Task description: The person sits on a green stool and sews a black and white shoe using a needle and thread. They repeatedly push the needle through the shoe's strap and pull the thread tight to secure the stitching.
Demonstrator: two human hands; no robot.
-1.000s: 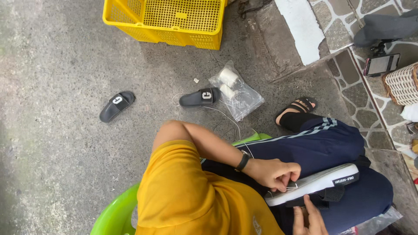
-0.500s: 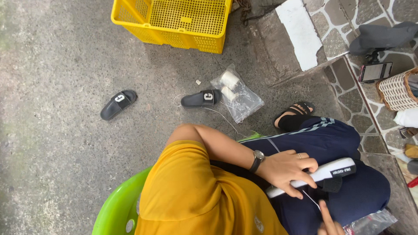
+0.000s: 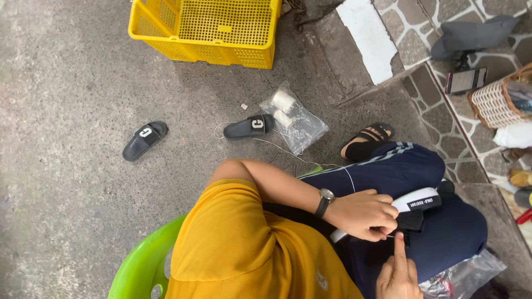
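A yellow crate [image 3: 221, 27], two black slides [image 3: 145, 140], and a wicker basket [image 3: 493, 102] lie around.

Yellow short-sleeved shirt [image 3: 244, 249] fills the near middle, loose and creased, with a small dark mark low on its right side. Dark navy trousers [image 3: 410, 177] to the right, thin pale stripes running down the side seam at the far edge. A watch [image 3: 324, 200] with a black strap and round pale case sits on the left wrist. A thin ring [image 3: 380, 197] shows on the left hand [image 3: 366, 215]. A black strappy sandal [image 3: 367, 142] is on the far foot. The right hand [image 3: 398, 276] is bare.
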